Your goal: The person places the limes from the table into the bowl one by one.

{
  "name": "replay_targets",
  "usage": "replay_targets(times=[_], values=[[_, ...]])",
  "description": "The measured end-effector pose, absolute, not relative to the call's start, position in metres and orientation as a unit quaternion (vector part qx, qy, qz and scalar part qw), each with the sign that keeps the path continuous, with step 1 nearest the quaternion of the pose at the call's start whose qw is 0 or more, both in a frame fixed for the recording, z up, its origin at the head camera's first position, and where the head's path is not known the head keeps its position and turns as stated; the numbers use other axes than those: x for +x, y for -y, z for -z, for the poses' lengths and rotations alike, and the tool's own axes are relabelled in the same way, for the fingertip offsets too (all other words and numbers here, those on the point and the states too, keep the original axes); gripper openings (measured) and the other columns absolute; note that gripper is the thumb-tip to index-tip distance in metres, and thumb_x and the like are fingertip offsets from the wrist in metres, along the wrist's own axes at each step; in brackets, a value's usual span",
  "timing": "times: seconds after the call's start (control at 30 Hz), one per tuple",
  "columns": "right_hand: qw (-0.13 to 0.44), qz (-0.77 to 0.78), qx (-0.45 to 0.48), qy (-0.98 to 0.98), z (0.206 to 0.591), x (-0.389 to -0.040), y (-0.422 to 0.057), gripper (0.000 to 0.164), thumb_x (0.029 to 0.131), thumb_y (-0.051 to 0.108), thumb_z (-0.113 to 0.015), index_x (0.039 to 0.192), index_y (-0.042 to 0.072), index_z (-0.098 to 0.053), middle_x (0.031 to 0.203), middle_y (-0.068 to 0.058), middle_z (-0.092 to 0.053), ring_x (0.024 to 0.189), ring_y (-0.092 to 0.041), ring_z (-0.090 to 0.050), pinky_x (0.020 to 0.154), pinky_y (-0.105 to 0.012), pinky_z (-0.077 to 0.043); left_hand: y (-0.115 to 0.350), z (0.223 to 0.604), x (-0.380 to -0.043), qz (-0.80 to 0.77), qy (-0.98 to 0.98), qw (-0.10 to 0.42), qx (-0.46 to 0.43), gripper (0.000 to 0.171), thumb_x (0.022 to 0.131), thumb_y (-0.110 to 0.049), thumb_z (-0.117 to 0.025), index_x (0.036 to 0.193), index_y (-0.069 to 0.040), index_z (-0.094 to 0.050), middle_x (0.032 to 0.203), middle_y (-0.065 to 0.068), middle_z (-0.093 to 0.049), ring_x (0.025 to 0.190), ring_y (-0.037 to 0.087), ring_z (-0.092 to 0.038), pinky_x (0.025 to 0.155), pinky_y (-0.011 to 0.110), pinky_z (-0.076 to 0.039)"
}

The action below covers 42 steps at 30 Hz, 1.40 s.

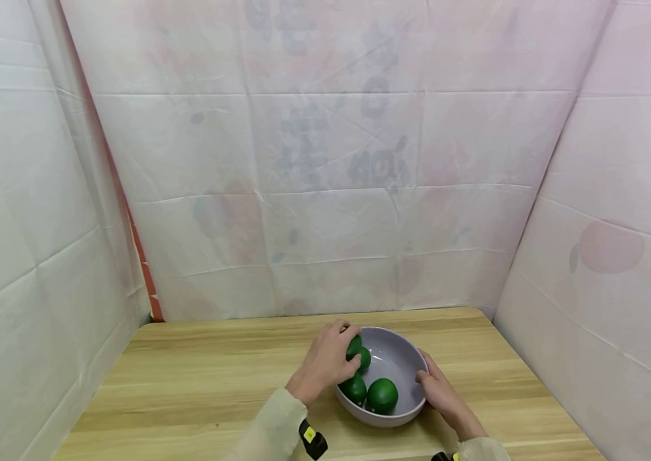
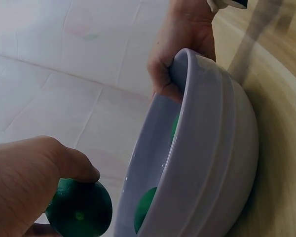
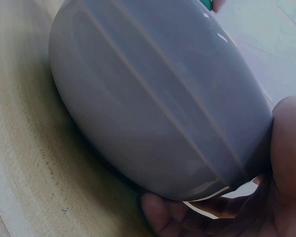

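A grey-purple bowl (image 1: pixel 400 362) stands toward the front right of the table, with green limes inside. Thumb and fingers of my left hand (image 1: pixel 325 360) grip a lime (image 1: pixel 353 347) at the bowl's left rim; the left wrist view shows this round, dark green lime (image 2: pixel 81 210) beside the opening. Under that hand another lime (image 1: pixel 364 359) shows partly, near one lime (image 1: pixel 354 388) by the left wall and a larger-looking lime (image 1: pixel 382 396) at the front. My right hand (image 1: pixel 445 396) holds the bowl's right side, thumb over the rim, fingers (image 3: pixel 160 212) low outside.
The wooden table (image 1: pixel 204 384) extends on both sides of the bowl. Pale printed cloth (image 1: pixel 325 224) hangs behind it, with more cloth at left and right. Black bands with yellow marks (image 1: pixel 310 435) sit on the wrists.
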State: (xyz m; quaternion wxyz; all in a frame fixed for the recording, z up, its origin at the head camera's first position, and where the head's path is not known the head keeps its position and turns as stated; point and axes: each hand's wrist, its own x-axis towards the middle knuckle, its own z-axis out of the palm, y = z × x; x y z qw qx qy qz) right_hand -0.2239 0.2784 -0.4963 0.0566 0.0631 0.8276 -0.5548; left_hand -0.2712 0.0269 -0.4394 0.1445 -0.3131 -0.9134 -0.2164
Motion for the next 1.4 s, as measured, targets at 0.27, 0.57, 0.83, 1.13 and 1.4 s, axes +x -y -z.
replay_targets(times=[0.27, 0.57, 0.83, 1.13, 1.4], values=[[0.055, 0.556, 0.066, -0.827, 0.496, -0.224, -0.278, 0.066, 0.097, 0.003, -0.032, 0.161, 0.005, -0.016, 0.163, -0.034, -0.018, 0.144, -0.053, -0.033, 0.099, -0.054, -0.052, -0.040, 0.440, -0.274, 0.219, 0.910, 0.135, -0.324, 0.037, 0.091, -0.027, -0.070, 0.127, -0.021, -0.066, 0.131, 0.004, -0.064, 0.110, 0.022, -0.063, 0.088, 0.035, -0.056], [0.061, 0.556, 0.069, -0.826, 0.496, -0.225, -0.278, 0.066, 0.097, 0.004, -0.032, 0.161, 0.005, -0.015, 0.163, -0.034, -0.015, 0.145, -0.055, -0.031, 0.102, -0.058, -0.050, -0.053, 0.441, -0.276, 0.212, 0.907, 0.135, -0.337, 0.039, 0.092, -0.027, -0.071, 0.129, -0.019, -0.065, 0.132, 0.005, -0.064, 0.111, 0.022, -0.064, 0.087, 0.032, -0.056], [0.060, 0.556, 0.066, -0.826, 0.495, -0.224, -0.278, 0.066, 0.097, 0.003, -0.031, 0.161, 0.004, -0.015, 0.164, -0.034, -0.015, 0.146, -0.054, -0.030, 0.103, -0.057, -0.049, -0.062, 0.445, -0.277, 0.212, 0.911, 0.114, -0.335, 0.039, 0.093, -0.029, -0.070, 0.131, -0.023, -0.064, 0.134, 0.003, -0.063, 0.115, 0.021, -0.063, 0.084, 0.030, -0.056], [0.066, 0.550, 0.067, -0.830, 0.495, -0.225, -0.279, 0.065, 0.098, 0.005, -0.031, 0.161, 0.004, -0.014, 0.164, -0.034, -0.015, 0.146, -0.053, -0.030, 0.104, -0.057, -0.048, -0.073, 0.442, -0.279, 0.200, 0.915, 0.097, -0.336, 0.042, 0.095, -0.030, -0.068, 0.137, -0.024, -0.061, 0.137, 0.001, -0.061, 0.120, 0.021, -0.062, 0.089, 0.034, -0.057], [0.073, 0.551, 0.068, -0.828, 0.496, -0.226, -0.279, 0.067, 0.098, 0.006, -0.031, 0.162, 0.005, -0.012, 0.163, -0.033, -0.017, 0.146, -0.054, -0.031, 0.101, -0.056, -0.051, -0.081, 0.446, -0.279, 0.193, 0.911, 0.094, -0.353, 0.041, 0.096, -0.030, -0.067, 0.137, -0.025, -0.061, 0.138, 0.002, -0.061, 0.121, 0.021, -0.062, 0.092, 0.033, -0.056]])
